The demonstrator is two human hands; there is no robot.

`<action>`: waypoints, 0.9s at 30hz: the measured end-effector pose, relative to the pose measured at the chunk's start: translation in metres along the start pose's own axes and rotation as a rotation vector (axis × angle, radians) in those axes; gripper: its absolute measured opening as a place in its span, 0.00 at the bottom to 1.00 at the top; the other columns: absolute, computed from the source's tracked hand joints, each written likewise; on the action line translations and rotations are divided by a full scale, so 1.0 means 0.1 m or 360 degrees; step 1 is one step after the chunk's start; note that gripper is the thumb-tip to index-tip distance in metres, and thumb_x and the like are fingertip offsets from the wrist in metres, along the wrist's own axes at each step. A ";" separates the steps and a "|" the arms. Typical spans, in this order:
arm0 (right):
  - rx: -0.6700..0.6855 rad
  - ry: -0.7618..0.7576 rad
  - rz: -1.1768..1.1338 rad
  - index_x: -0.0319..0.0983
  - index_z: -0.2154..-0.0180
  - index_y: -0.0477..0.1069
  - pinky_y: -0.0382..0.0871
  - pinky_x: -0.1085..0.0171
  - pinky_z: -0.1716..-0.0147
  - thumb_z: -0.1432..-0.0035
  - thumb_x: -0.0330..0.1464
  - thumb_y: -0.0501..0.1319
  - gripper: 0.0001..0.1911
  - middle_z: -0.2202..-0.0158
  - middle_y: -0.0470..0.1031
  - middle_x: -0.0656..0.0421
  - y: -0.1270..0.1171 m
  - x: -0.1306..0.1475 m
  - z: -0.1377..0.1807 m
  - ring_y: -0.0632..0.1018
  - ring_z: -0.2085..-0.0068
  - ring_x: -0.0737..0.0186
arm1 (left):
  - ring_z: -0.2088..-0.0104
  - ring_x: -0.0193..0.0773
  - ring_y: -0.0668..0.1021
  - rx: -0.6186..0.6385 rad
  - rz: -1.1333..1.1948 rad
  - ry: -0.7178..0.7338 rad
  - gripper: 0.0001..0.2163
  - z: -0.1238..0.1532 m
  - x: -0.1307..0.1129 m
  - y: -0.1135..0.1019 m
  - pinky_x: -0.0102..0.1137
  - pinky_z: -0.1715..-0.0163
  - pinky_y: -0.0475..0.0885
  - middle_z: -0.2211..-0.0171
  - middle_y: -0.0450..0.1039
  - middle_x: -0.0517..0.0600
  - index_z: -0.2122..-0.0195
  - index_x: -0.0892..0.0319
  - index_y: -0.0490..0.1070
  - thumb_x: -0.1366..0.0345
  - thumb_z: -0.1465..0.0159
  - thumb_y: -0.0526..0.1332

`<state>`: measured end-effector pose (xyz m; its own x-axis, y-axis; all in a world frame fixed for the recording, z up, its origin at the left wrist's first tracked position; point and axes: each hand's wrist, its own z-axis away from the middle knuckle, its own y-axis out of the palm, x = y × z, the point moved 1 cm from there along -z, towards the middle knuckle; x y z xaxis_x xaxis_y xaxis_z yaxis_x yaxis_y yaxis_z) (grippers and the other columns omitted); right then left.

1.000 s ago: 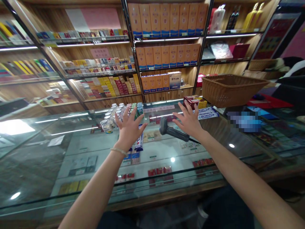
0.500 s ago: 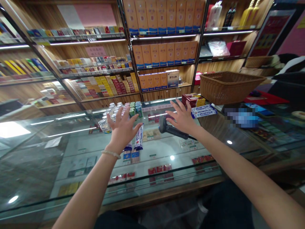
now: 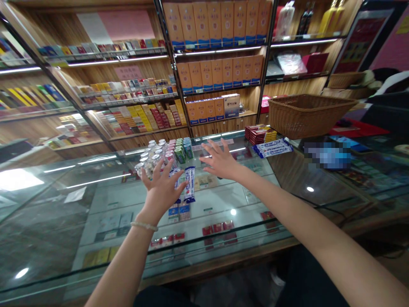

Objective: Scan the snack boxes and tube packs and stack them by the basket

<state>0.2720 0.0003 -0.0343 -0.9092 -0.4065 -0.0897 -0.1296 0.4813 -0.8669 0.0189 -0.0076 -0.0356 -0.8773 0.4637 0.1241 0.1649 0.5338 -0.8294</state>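
My left hand (image 3: pixel 162 187), with a pale bead bracelet at the wrist, hovers over the glass counter with fingers spread and holds nothing. Just beyond its fingertips stand rows of small lidded containers (image 3: pixel 155 158), clear, pink, green and blue. A blue-and-white wrapped stick packet (image 3: pixel 189 185) lies right of that hand, and another is partly covered by its fingers. My right hand (image 3: pixel 220 161) is stretched out above the counter, fingers apart and nothing in them, to the right of the containers. The handheld scanner seen earlier is almost wholly hidden behind this hand and forearm.
A stack of red and yellow packs (image 3: pixel 259 134) and more blue-and-white packets (image 3: pixel 273 148) lie on the right. Behind them stands a wicker basket (image 3: pixel 308 115). The glass counter (image 3: pixel 105 187) has goods displayed under it. Shelves of orange boxes (image 3: pixel 217 72) rise behind.
My right hand has moved left, off the area by the scanner and toward the containers. My left hand has come slightly lower and nearer me. Both remain spread.
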 end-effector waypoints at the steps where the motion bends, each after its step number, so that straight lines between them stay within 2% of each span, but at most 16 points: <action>1: 0.0023 -0.0022 0.0015 0.46 0.39 0.77 0.34 0.27 0.29 0.31 0.42 0.64 0.22 0.23 0.55 0.47 0.02 0.02 -0.05 0.51 0.23 0.37 | 0.26 0.63 0.60 0.0013 0.0004 0.0022 0.14 0.01 0.01 0.01 0.70 0.29 0.33 0.28 0.65 0.54 0.49 0.45 0.83 0.50 0.31 0.63; 5: 0.0156 -0.0151 0.0098 0.46 0.39 0.76 0.31 0.27 0.28 0.35 0.37 0.69 0.24 0.23 0.55 0.47 0.10 0.15 -0.24 0.51 0.23 0.38 | 0.26 0.65 0.60 0.0088 0.0028 0.0118 0.14 0.05 0.04 0.01 0.69 0.29 0.31 0.30 0.67 0.53 0.54 0.45 0.85 0.48 0.32 0.65; 9: 0.0216 -0.0249 0.0159 0.49 0.41 0.78 0.29 0.25 0.29 0.32 0.33 0.64 0.19 0.23 0.55 0.51 0.23 0.26 -0.37 0.51 0.23 0.39 | 0.27 0.67 0.61 0.0177 -0.0004 0.0195 0.13 0.08 0.05 0.01 0.69 0.29 0.29 0.30 0.68 0.52 0.57 0.44 0.86 0.46 0.36 0.69; 15: 0.0194 -0.0294 0.0238 0.52 0.45 0.79 0.28 0.28 0.28 0.28 0.31 0.59 0.16 0.25 0.60 0.58 0.34 0.28 -0.43 0.56 0.23 0.43 | 0.28 0.67 0.62 0.0259 -0.0058 0.0259 0.20 0.10 0.07 -0.01 0.68 0.29 0.29 0.31 0.69 0.54 0.53 0.45 0.86 0.41 0.40 0.70; 19: 0.0225 -0.0329 0.0240 0.52 0.45 0.79 0.29 0.25 0.29 0.27 0.32 0.58 0.16 0.25 0.60 0.57 0.36 0.30 -0.48 0.55 0.23 0.40 | 0.26 0.69 0.59 0.0392 -0.0042 0.0281 0.23 0.12 0.11 -0.06 0.69 0.30 0.29 0.29 0.67 0.54 0.49 0.45 0.84 0.40 0.40 0.69; 23: 0.0309 -0.0375 0.0212 0.52 0.43 0.78 0.30 0.25 0.28 0.27 0.32 0.57 0.18 0.24 0.58 0.57 0.35 0.36 -0.51 0.54 0.23 0.40 | 0.25 0.68 0.57 0.0538 -0.0018 0.0306 0.29 0.15 0.15 -0.07 0.67 0.28 0.31 0.27 0.62 0.55 0.44 0.46 0.81 0.42 0.45 0.74; 27: 0.0379 -0.0378 0.0179 0.52 0.40 0.77 0.35 0.28 0.27 0.27 0.32 0.57 0.19 0.23 0.55 0.56 0.33 0.41 -0.51 0.51 0.22 0.40 | 0.26 0.68 0.57 0.0564 0.0015 0.0298 0.25 0.15 0.15 -0.05 0.67 0.28 0.33 0.27 0.63 0.54 0.47 0.45 0.83 0.47 0.45 0.75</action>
<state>0.2106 0.0397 -0.0418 -0.7915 -0.5441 -0.2785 0.0876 0.3500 -0.9327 -0.0019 -0.0138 -0.0371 -0.7737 0.6058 0.1854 -0.0218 0.2670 -0.9634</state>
